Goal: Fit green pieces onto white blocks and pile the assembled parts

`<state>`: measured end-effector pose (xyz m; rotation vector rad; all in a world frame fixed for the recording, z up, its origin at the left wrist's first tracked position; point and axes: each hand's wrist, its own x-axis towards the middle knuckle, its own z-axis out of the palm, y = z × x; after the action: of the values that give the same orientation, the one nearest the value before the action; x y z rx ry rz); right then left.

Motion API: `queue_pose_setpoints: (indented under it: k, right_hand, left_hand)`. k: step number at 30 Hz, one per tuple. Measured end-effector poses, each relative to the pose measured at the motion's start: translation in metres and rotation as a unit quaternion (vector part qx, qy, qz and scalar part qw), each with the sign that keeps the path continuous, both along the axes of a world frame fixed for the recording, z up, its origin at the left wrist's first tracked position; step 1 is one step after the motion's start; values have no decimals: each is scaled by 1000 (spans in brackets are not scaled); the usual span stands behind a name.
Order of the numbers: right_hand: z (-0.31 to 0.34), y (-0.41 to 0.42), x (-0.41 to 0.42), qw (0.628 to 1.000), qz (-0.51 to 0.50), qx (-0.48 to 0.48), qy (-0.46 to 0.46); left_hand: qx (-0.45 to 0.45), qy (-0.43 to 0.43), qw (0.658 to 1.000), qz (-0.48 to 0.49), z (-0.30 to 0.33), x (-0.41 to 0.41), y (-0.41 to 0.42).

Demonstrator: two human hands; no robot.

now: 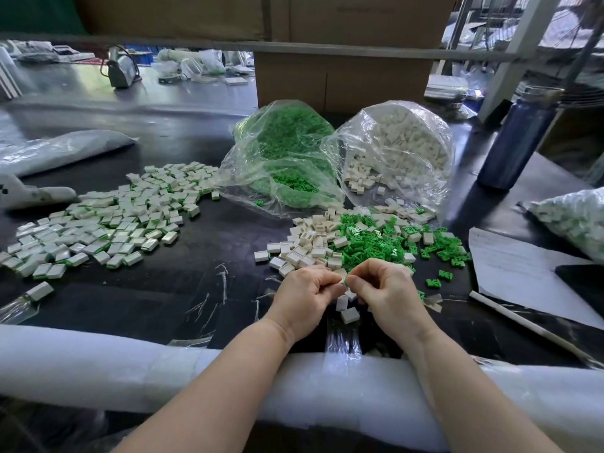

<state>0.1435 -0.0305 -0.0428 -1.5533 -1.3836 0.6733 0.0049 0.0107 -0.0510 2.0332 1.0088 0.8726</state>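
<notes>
Both hands pinch tiny parts: the left hand (302, 294) maybe a white block (341, 274), the right hand (384, 287) a green piece (342, 282). Crooked pushing could pop it loose.

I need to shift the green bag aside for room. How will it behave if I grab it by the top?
The green bag is thin crinkled film, so it will probably sag and feel floppy. Its mouth lies open toward the table with green pieces at the lip, so some would likely spill. Packed full, it may be fairly heavy.

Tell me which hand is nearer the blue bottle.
Right. The right hand sits below-left of the blue bottle; the left hand lies farther left.
</notes>
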Motion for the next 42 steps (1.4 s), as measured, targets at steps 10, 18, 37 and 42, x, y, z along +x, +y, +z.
queue_pose_setpoints:
  k: [10,18,37,42]
  right_hand:
    - [0,0,1,999,5,-12,33]
    - [1,1,0,994,-25,27,105]
    - [1,1,-1,993,-13,14,114]
    - [-2,1,1,996,5,-14,84]
  left_hand:
    - [19,16,1000,-3,0,0,0]
    - [-37,-33,999,13,1,4,1]
    - [-100,-66,993,2,3,1,2]
    - [-57,-23,998,5,1,1,0]
